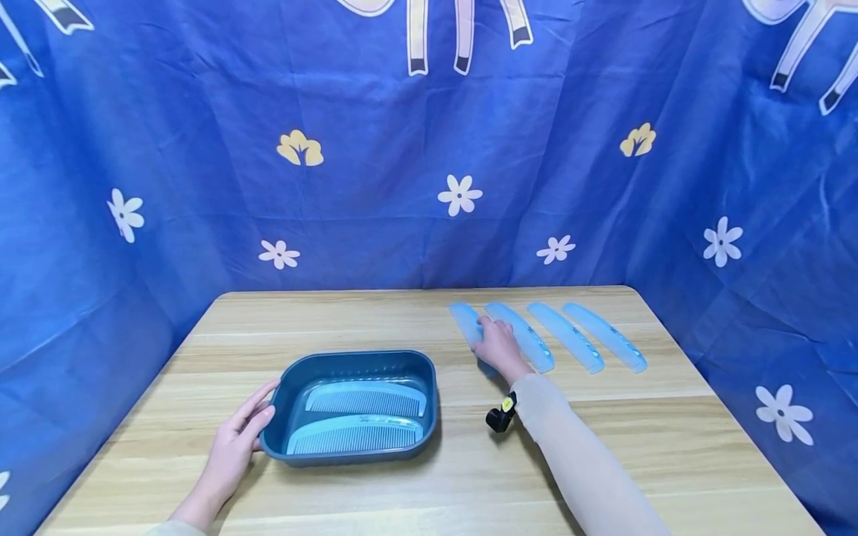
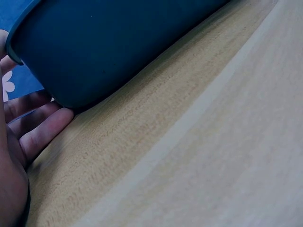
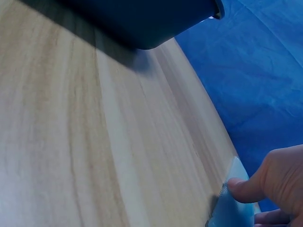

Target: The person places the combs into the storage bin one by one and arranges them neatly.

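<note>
In the head view, a dark teal plastic basin (image 1: pixel 429 439) stands left of centre with two blue combs lying inside, one comb (image 1: pixel 355 435) in front of the other comb (image 1: pixel 365 396). My left hand (image 1: pixel 231 447) holds its left end, thumb at the rim and other fingers against the outer wall. Farther back, my right hand (image 1: pixel 499 346) pinches the leftmost comb (image 1: pixel 464 318) of the row on the table. The right wrist view shows the thumb (image 3: pixel 241 189) on this comb's face; the hand hides part of the comb in the head view.
To the right lie three more blue combs, slanted side by side: the nearest comb (image 1: pixel 532 350), a middle comb (image 1: pixel 568 339) and the outermost comb (image 1: pixel 606 335). The wooden table (image 1: pixel 348 502) meets a blue patterned curtain (image 1: pixel 375 223) at its back and sides.
</note>
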The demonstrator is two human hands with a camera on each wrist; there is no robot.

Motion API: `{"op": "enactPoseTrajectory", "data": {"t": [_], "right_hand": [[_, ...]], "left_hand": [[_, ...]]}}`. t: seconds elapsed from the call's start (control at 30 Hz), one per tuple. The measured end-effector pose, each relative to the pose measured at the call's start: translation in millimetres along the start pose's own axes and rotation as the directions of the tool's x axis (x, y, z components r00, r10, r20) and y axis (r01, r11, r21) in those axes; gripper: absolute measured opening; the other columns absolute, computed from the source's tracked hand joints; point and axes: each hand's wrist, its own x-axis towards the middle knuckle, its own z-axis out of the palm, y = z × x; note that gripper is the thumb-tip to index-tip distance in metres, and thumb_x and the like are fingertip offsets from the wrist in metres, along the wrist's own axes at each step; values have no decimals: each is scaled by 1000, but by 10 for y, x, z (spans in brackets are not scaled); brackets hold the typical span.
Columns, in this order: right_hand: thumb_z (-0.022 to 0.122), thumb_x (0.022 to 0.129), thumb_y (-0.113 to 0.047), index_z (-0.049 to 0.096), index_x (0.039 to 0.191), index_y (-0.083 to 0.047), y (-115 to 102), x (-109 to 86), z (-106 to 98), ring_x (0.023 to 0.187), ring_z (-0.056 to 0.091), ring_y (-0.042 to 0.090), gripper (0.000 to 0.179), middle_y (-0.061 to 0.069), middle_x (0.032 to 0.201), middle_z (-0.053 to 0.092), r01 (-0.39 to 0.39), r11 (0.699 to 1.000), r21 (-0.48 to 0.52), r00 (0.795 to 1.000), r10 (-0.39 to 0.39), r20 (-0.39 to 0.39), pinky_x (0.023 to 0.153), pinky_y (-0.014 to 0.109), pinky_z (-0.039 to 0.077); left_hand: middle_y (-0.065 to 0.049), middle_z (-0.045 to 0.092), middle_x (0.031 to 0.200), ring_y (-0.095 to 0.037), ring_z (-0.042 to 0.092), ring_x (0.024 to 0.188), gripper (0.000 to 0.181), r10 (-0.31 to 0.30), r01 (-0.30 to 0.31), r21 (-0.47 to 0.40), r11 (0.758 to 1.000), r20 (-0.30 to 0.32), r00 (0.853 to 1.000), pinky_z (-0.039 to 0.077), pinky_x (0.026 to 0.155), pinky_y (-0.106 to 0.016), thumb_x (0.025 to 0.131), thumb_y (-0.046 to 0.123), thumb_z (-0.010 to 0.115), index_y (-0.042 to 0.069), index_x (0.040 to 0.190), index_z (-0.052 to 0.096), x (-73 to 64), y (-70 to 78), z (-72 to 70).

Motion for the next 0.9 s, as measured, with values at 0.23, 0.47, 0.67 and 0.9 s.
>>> {"op": "enactPoseTrajectory", "data": {"t": [0.23,0.47,0.67,0.9], "right_hand": [[67,82,-20,52,131,-11,-16,31,10,112,40,39,52,20,125,49,-11,1000,-27,1000,11,20,88,50,40],[73,79,-19,45,136,-9,-35,48,-21,115,39,45,64,26,128,42,-30,999,-19,999,30,42,88,52,40],[77,76,-23,37,140,-1,-33,73,-40,118,38,47,79,29,131,39,-47,999,-12,998,48,52,94,52,39],[78,76,-18,42,136,2,-44,73,-55,110,47,42,73,27,127,42,-30,1000,7,998,30,50,87,47,46]], "left_hand": [[4,50,114,-1,55,95,44,-2,2,-3,1000,2,1000,55,64,-31,99,26,46,17,142,40,7,-6,0],[3,49,116,0,54,97,44,-7,7,-4,1000,4,1000,55,64,-31,99,26,45,17,142,40,2,-10,4],[5,50,115,0,54,97,44,-8,8,-3,1000,6,1000,55,64,-31,99,27,45,17,142,39,-2,-6,-1],[-1,49,117,1,53,97,44,-11,11,6,1000,7,1000,55,64,-31,100,27,45,17,142,39,-3,-4,-2]]}}
